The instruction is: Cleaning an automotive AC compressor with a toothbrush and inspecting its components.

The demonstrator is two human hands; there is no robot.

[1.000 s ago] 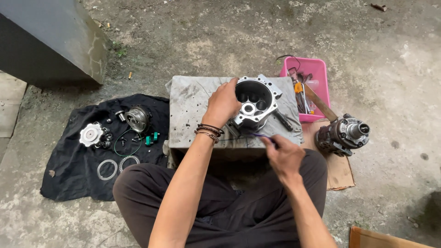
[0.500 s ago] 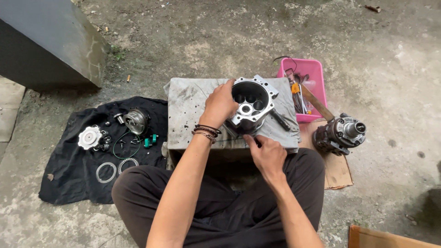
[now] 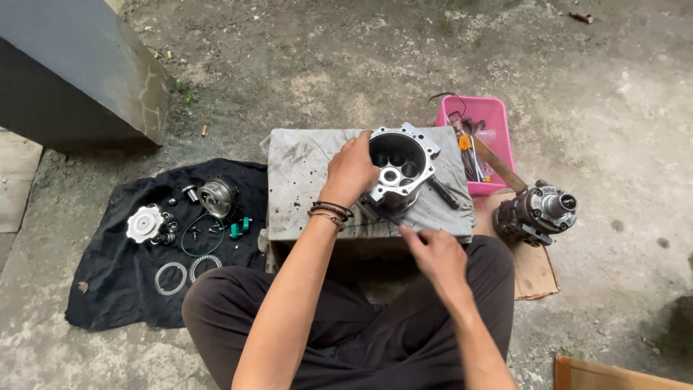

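Rough concrete floor (image 3: 592, 87) surrounds a low cloth-covered bench (image 3: 303, 180) at frame centre. The left hand (image 3: 351, 172) has its fingers wrapped over the rim of a metal housing (image 3: 399, 167); the right hand (image 3: 433, 253) pinches a thin dark tool (image 3: 386, 214) at the bench's near edge. A pink tray (image 3: 498, 119) sits just right.

The right hand (image 3: 433, 253) has drawn in from the right, front corner of the block (image 3: 303, 180) toward the middle of its front edge (over 2 steps), now pinching a thin tool (image 3: 386, 214) whose tip reaches under the metal housing (image 3: 401, 167).
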